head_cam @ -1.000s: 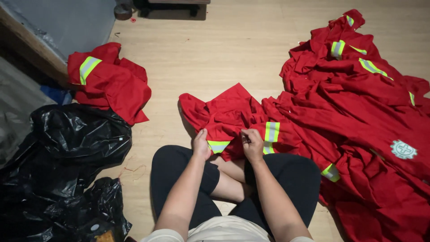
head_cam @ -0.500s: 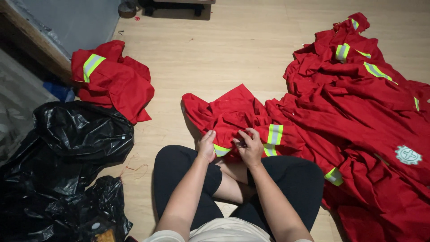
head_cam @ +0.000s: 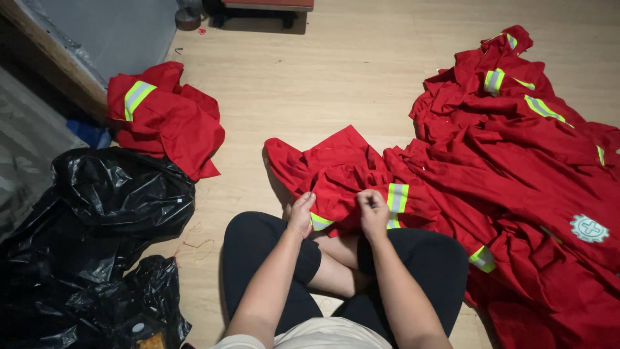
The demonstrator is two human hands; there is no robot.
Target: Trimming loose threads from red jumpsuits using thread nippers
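I sit cross-legged on a wooden floor with a red work garment spread in front of my knees; it has yellow reflective bands. My left hand pinches the fabric's near edge beside a reflective band. My right hand grips a fold of the same red cloth just to the right, next to another band. Both hands are close together over my lap.
A large heap of red garments with reflective stripes covers the floor at the right. A smaller folded red pile lies at the upper left. Black plastic bags bulge at the left. Furniture legs stand at the top.
My hands have shifted slightly on the garment, the right hand closing tighter on the fold. The view has drifted a little; the piles have not moved.
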